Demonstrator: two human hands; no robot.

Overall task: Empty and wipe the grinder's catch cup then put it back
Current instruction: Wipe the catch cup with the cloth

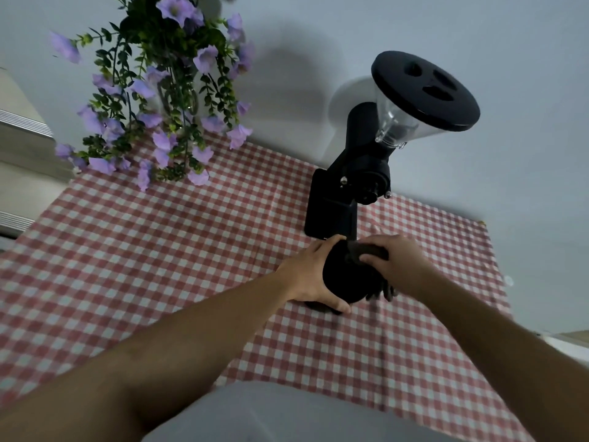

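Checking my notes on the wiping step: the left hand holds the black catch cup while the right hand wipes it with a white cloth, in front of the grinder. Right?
Not quite: the head view shows the cloth is dark, not white. The rest holds: left hand holds the catch cup, right hand wipes, grinder behind.

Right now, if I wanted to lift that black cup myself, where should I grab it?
Probably around its round side wall, coming from the left, as the left hand does now: the catch cup is a plain dark cylinder with no visible handle, and the right hand with a dark cloth occupies its mouth.
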